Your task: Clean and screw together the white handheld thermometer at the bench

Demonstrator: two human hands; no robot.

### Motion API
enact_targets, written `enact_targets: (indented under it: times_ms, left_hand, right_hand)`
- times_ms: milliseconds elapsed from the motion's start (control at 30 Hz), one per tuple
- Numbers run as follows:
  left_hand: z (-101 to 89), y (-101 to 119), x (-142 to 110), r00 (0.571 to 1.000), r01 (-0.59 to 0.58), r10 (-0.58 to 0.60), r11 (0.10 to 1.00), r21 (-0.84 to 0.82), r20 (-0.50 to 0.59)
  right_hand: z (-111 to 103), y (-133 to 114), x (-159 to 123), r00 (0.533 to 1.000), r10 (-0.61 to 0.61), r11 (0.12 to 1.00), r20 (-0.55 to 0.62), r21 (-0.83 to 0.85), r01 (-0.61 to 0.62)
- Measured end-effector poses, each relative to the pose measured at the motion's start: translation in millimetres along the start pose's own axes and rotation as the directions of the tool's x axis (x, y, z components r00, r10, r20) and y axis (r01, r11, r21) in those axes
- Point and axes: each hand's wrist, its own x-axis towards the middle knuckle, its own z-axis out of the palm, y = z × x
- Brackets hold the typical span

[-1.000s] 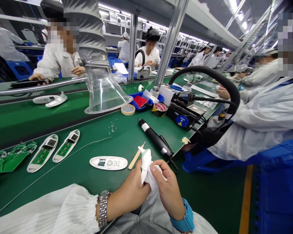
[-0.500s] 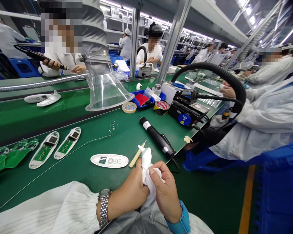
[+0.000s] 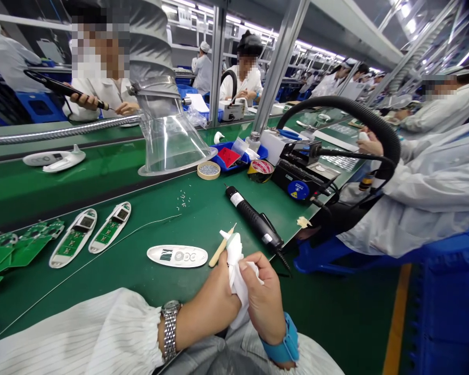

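Observation:
My left hand (image 3: 215,298) is closed round a white plastic housing (image 3: 234,247) with a narrow tip, which points up and away from me. A white cloth (image 3: 240,289) is wrapped about its lower part, and my right hand (image 3: 263,292) pinches that cloth between thumb and fingers. Just beyond my left hand lies a small tool with a pale handle (image 3: 217,253) and a thin point. To the left a white oval shell (image 3: 177,256) with cut-outs rests flat. A black electric screwdriver (image 3: 253,217) lies farther out to the right.
Two shells with circuit boards (image 3: 73,238) and a stack of green boards (image 3: 13,255) lie left. Small screws are scattered near a round dish (image 3: 208,170). A clear fume hood (image 3: 172,140) hangs over the belt. Tape (image 3: 261,170) and a black soldering station (image 3: 296,174) stand right, near a co-worker.
The two white housings on the green belt have shifted left. My hands keep their hold on the housing and cloth, with little movement. The view has shifted slightly.

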Motion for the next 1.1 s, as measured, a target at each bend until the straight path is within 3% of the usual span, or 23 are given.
enact_targets:
  times_ms: [200, 433, 667, 867, 1100]
  left_hand:
    - [-0.7, -1.0, 0.0, 1.000, -0.021, 0.021, 1.000, -0.010, 0.003]
    - [-3.7, 5.4, 1.6, 0.998, 0.038, -0.038, 0.999, 0.004, 0.054]
    - [-4.0, 3.2, 2.3, 0.995, 0.048, -0.047, 0.999, -0.009, 0.085]
    - [-1.8, -0.9, 1.0, 0.999, -0.014, 0.015, 1.000, -0.015, 0.031]
    - [-2.0, 1.4, 0.9, 0.999, 0.005, -0.004, 1.000, -0.010, 0.041]
  right_hand:
    - [0.2, -0.8, -7.3, 1.000, -0.008, 1.000, 0.010, 0.003, 0.008]
    - [-8.5, 4.4, -8.8, 0.997, 0.003, 0.998, 0.084, 0.059, -0.008]
    - [-11.1, 5.5, -3.7, 0.996, -0.016, 0.998, 0.085, 0.067, 0.010]
    - [-7.7, 2.4, 5.0, 0.999, -0.039, 0.999, 0.015, 0.032, 0.039]
    - [-9.3, -2.0, -0.8, 0.991, 0.029, 0.992, 0.131, 0.118, -0.044]
